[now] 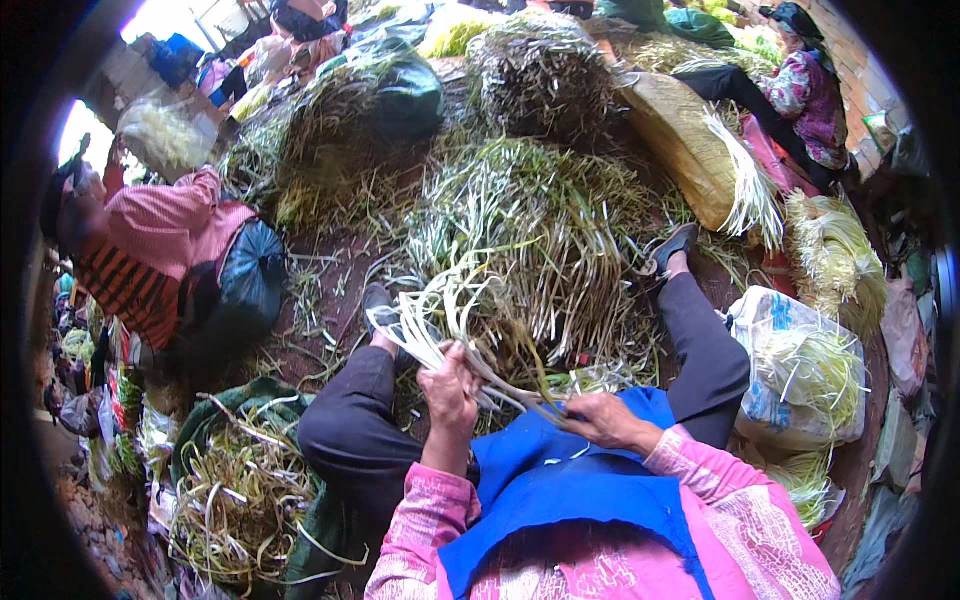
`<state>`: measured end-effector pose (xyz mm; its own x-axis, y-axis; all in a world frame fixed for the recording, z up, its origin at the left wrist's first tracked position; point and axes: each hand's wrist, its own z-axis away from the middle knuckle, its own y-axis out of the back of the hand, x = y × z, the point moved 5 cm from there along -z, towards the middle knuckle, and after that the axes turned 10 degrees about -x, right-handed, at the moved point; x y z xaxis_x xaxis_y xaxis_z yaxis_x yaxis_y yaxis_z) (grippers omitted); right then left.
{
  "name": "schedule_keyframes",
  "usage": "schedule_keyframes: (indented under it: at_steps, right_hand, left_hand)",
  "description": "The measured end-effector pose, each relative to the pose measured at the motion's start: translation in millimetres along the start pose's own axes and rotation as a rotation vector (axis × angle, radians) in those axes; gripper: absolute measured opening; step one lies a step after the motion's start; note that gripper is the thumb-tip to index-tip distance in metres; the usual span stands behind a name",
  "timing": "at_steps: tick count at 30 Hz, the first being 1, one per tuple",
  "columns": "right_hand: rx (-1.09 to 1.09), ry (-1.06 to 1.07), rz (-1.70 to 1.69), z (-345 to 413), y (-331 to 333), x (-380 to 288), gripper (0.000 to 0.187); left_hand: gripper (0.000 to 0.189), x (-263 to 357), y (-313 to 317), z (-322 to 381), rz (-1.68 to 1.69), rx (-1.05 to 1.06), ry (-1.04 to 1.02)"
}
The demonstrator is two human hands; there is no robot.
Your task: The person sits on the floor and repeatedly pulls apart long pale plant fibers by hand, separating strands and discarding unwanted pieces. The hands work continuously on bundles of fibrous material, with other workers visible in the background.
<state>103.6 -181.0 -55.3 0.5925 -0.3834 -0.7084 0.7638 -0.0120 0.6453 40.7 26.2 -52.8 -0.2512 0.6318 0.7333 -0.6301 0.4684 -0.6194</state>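
My left hand (450, 382) grips a bunch of pale, strap-leaved allium stalks (435, 319) in front of my blue apron (562, 480). Their white leafy ends fan out up and to the left; the other ends run toward my right hand (611, 421). That hand is closed at those ends, with a yellowed leaf (544, 367) beside its fingers. Exactly what it pinches is partly hidden by the fingers. Between my spread legs lies a big heap of unsorted stalks (540, 247), green leaves at the far side and whitish stems toward me.
At lower left a green sack (199, 420) holds withered leaves (247, 502). Trimmed pale yellow stalks (810, 364) fill a white bag (750, 315) at right. A yellow bundle (682, 142) lies beyond my foot. People sit at left (172, 225) and upper right (806, 105).
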Motion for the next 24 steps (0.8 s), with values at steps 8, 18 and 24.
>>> schedule_keyframes:
  at_steps: [8,18,24]
  right_hand:
    - [0.020,-0.186,-0.291,-11.5,43.1,44.1,0.029]
    - [-0.092,0.104,-1.275,-83.2,33.4,-27.5,0.024]
    - [0.189,0.060,-1.080,-82.4,43.0,-12.8,0.020]
  left_hand:
    - [0.008,-10.9,-15.2,3.8,0.022,-0.202,0.159]
    - [0.017,-27.7,-33.9,26.4,0.074,-0.322,0.453]
    - [0.014,-26.0,-27.4,22.7,-0.288,-0.192,0.276]
